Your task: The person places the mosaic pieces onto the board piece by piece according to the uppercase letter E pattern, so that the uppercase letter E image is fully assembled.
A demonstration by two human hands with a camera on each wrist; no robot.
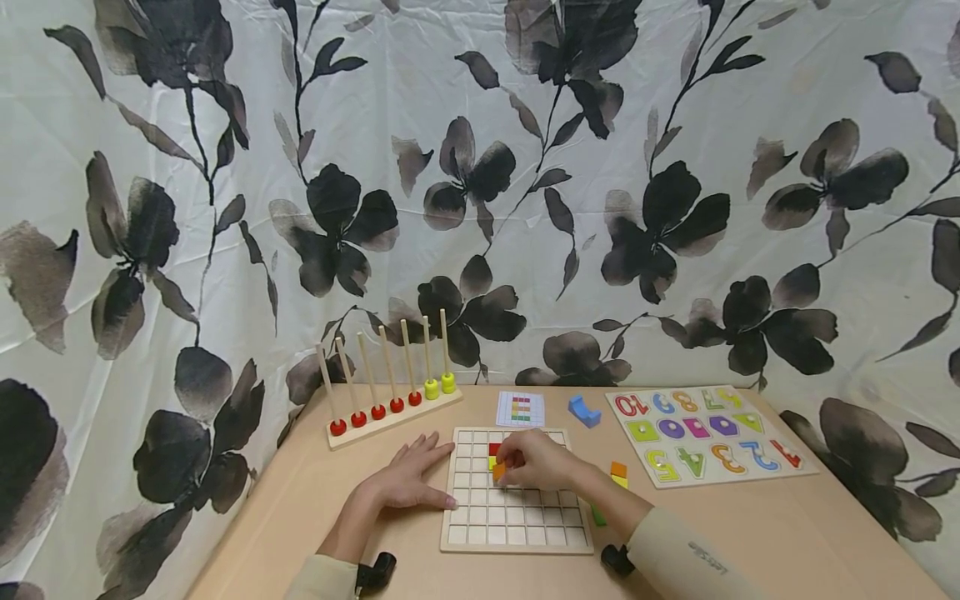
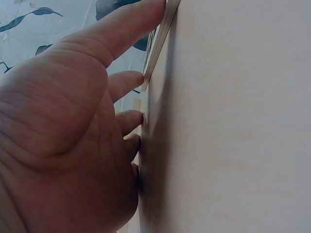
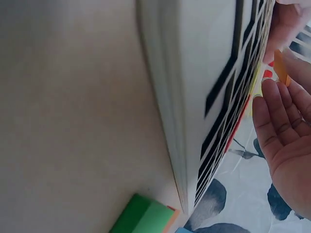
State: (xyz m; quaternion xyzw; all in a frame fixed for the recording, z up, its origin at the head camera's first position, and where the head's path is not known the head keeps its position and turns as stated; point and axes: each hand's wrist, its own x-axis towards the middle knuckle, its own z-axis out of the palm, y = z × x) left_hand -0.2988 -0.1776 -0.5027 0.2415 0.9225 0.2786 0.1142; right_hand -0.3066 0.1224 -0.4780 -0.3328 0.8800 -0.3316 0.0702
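Observation:
A wooden grid board lies on the table in front of me. My right hand pinches an orange square tile over the board's upper middle; the right wrist view shows the same orange tile between thumb and fingers. A red tile and a yellow tile sit in the grid beside those fingers. My left hand is spread at the board's left edge, its thumb and index fingertips touching the frame. In the left wrist view the left hand shows its palm and extended fingers.
Orange, yellow and green tiles lie right of the board, partly behind my right forearm. A pattern card and a blue curved block are behind it. A peg abacus stands back left, a number puzzle board back right.

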